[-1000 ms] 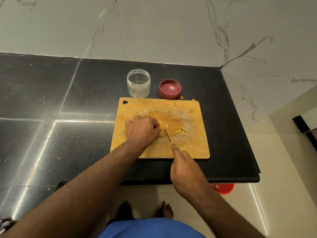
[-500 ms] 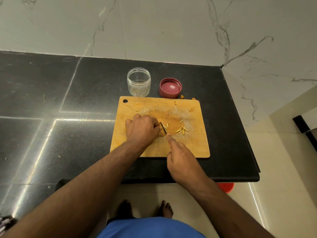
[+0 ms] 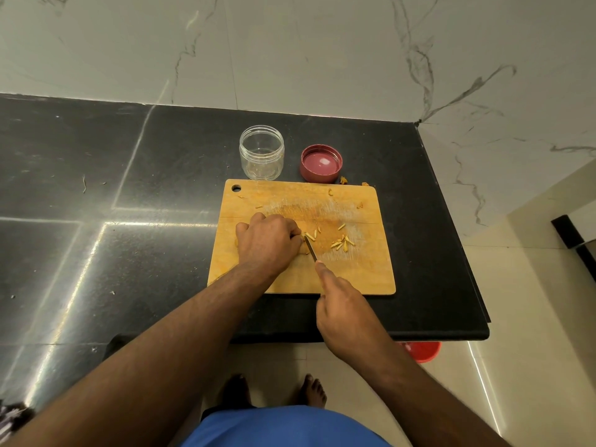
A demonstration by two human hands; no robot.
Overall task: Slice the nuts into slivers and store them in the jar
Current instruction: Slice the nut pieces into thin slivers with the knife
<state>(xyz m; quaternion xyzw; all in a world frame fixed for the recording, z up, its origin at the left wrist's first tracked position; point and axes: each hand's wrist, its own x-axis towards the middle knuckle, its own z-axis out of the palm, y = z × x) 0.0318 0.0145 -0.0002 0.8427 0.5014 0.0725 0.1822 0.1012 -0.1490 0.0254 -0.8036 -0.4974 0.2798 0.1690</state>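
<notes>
Now I see my right hand (image 3: 342, 304) drawn back toward me from where it sat half a second ago, so more of the knife (image 3: 310, 248) shows, its blade angled up to the fingertips of my left hand (image 3: 266, 241). That reads to me as the pull of another slicing stroke on the same nut, not a pause. My left hand has not shifted: it stays curled, knuckles up, grip pinching what I judge is the nut against the board (image 3: 367, 279), though the nut itself is hidden under the fingers. My right grip is clenched round the knife handle, index finger laid along the spine. The slivers (image 3: 342, 243) lie where they lay before, a loose cluster right of the blade with a few more just beside it. Behind the board on the tabletop (image 3: 161, 162) the jar (image 3: 262, 153) stands open, seemingly holding only crumbs, and the lid (image 3: 321, 162) lies upturned to its right. So I judge cutting is still underway and storing has not begun.
</notes>
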